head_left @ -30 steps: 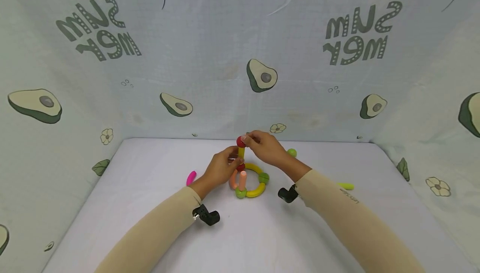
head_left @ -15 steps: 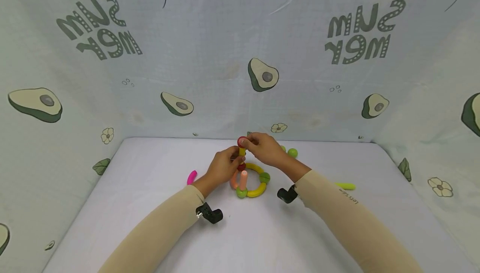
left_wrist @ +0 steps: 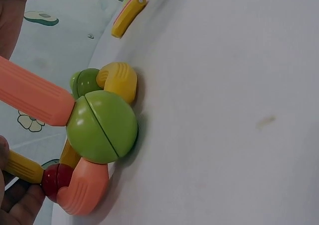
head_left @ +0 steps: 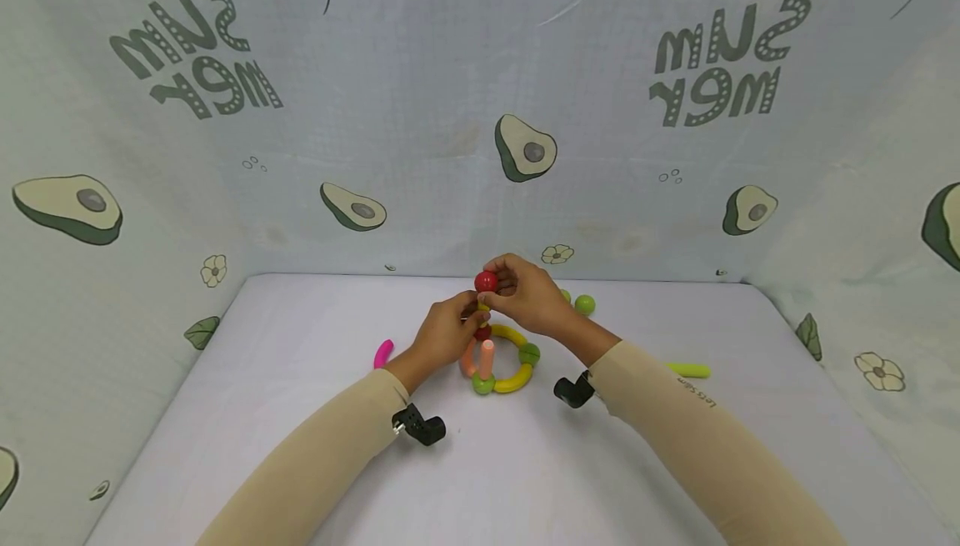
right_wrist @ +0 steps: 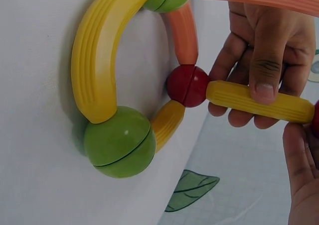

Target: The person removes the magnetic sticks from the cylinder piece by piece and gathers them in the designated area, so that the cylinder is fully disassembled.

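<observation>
A ring of curved yellow sticks (right_wrist: pixel 94 56) and curved orange sticks (right_wrist: pixel 184 33), joined by balls, lies on the white table. Its joints include a green ball (right_wrist: pixel 119 143) and a lower red ball (right_wrist: pixel 188 85). From another green ball (left_wrist: pixel 102 128) rises a straight orange stick (left_wrist: pixel 35 93). A straight yellow stick (right_wrist: pixel 286 107) stands up from the lower red ball. My left hand (head_left: pixel 442 333) grips this yellow stick between thumb and fingers. At its top sits an upper red ball (head_left: pixel 486 282). My right hand (head_left: pixel 534 296) holds that ball, thumb low beside the stick, fingers behind.
Loose green balls (head_left: pixel 585 305) lie behind the right wrist. A curved pink stick (head_left: pixel 383 354) rests to the left, a lime-green stick (head_left: pixel 690 370) to the right by the sleeve. A printed cloth (head_left: pixel 450 154) hangs behind the table's far edge.
My right thumb has slid from the upper red ball's front down to the stick below it, leaving the ball's front showing. The left hand keeps its grip with little movement.
</observation>
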Tool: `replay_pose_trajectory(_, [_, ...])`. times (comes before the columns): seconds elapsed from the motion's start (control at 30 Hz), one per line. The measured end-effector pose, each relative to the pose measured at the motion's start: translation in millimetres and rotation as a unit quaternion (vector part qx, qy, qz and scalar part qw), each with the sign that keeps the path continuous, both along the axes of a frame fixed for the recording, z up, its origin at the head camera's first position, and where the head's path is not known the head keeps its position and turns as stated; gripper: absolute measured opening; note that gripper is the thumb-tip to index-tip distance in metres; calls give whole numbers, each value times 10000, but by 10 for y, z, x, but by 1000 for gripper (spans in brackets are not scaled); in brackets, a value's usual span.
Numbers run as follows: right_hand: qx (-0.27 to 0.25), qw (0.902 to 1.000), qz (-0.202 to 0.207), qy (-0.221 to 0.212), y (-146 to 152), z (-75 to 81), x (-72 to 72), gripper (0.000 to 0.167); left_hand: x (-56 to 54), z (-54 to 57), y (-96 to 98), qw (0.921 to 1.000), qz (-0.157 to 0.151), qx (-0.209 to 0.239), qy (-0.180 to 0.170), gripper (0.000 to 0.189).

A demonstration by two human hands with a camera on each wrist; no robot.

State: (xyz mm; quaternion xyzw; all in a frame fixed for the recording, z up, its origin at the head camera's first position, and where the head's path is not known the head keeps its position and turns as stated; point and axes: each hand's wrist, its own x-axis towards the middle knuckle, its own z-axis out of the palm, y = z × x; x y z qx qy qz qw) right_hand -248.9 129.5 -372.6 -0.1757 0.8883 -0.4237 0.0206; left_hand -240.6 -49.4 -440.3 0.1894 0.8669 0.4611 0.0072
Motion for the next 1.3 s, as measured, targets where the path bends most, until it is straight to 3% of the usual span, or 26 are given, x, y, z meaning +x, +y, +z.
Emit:
replay_pose_trajectory(0.5, [-325,9989,-302,118,125,95,-41,46,0,0,11,10000,83,1,-32,32])
replay_pose_trajectory(0.87, [206,9974,-692,21,508,93,-89,52,-11,-26,14,9996,235,-110,-142,35])
replay_pose_trajectory(1.3, [618,9922,-1085,16,1006,4,-86,55,-11,-24,25,9996,185,-19,-192,34])
